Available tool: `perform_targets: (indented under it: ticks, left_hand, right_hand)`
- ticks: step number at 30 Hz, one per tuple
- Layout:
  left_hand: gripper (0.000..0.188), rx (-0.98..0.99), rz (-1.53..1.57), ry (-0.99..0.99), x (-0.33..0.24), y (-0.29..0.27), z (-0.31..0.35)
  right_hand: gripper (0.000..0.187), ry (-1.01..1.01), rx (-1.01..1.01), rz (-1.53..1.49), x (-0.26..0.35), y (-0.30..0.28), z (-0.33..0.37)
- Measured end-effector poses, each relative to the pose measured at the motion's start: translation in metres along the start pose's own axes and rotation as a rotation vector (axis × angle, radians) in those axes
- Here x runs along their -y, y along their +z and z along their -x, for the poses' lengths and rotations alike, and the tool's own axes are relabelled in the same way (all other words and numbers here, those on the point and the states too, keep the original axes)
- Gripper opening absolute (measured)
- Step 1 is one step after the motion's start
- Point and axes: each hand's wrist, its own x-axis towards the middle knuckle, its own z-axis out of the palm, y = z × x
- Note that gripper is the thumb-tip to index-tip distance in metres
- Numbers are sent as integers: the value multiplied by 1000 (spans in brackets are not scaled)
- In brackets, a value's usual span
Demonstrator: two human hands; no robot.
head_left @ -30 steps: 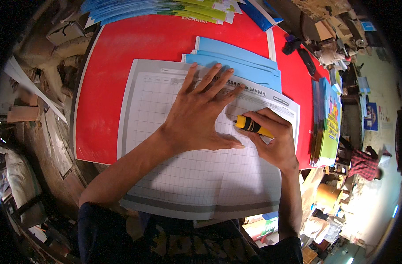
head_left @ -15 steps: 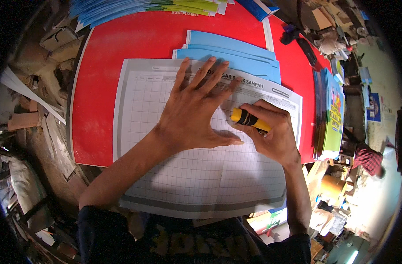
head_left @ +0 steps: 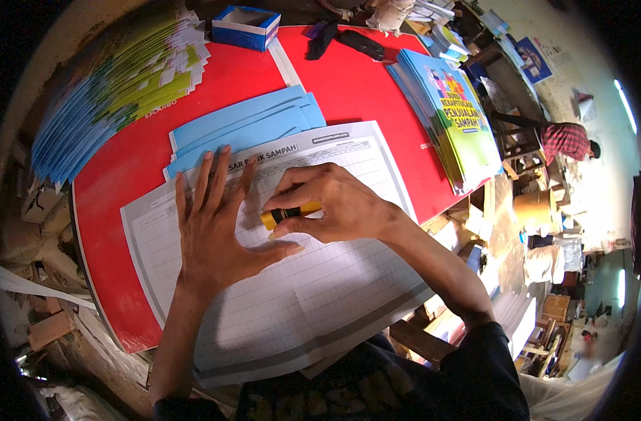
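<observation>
A large white printed grid sheet (head_left: 320, 277) with grey borders lies across the red tabletop, and its near edge hangs toward my body. My left hand (head_left: 219, 228) rests flat on it, fingers spread and pointing away from me, thumb out to the right. In my right hand (head_left: 341, 203) is a short yellow tool with black bands (head_left: 287, 212), gripped between thumb and fingers. It is held low over the sheet, in the gap between my left thumb and index finger. Its working end is too small to make out. Beyond the sheet's far edge lie overlapping light blue sheets (head_left: 247, 119).
Fanned blue and green booklets (head_left: 117, 105) cover the far left of the red table (head_left: 113, 238). A stack of colourful booklets (head_left: 450, 119) stands at the right edge. Toward the back are a blue box (head_left: 245, 28) and a dark object (head_left: 361, 44). Another person (head_left: 567, 142) is far right.
The whole view has swung to the right, so the table and sheet appear tilted. My right hand with the yellow tool has come closer in beside my left hand, which stays spread on the sheet.
</observation>
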Motion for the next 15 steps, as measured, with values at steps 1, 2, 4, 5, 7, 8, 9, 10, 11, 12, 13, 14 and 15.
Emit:
perform_targets:
  ticks: [1,2,4,5,7,8,9,10,11,12,13,14,15]
  left_hand:
    - [137,27,-7,6,0,-3,-4]
    - [137,36,-19,-11,0,-5,-4]
    - [141,76,32,6,-1,-16,-2]
    - [147,118,19,16,-1,-15,-1]
    - [149,119,30,35,3,-9,0]
    - [149,103,40,44,5,-8,0]
    - [149,104,33,20,7,-9,2]
    - [149,109,46,19,9,-10,4]
    - [149,105,63,30,10,-12,4]
    - [149,100,58,25,11,-13,5]
    - [148,78,68,31,11,-12,5]
    - [148,48,77,35,11,-11,5]
    - [148,39,72,31,11,-10,5]
  right_hand:
    - [36,-71,-31,14,-2,1,-1]
    - [36,-82,-26,-4,-2,2,-2]
    - [39,-17,84,-45,2,-2,-3]
    - [40,-32,89,-56,0,-2,-1]
    - [38,-72,30,-41,-8,3,8]
    - [37,-82,0,-12,-7,4,8]
    - [37,-97,15,-27,-6,5,6]
    - [36,-90,38,-14,-3,6,3]
    - [35,-82,56,12,0,4,-1]
    - [35,-90,59,11,2,4,-2]
    - [34,-167,104,22,4,3,-3]
    - [33,-250,152,38,6,1,-3]
    - [33,-252,161,95,13,1,2]
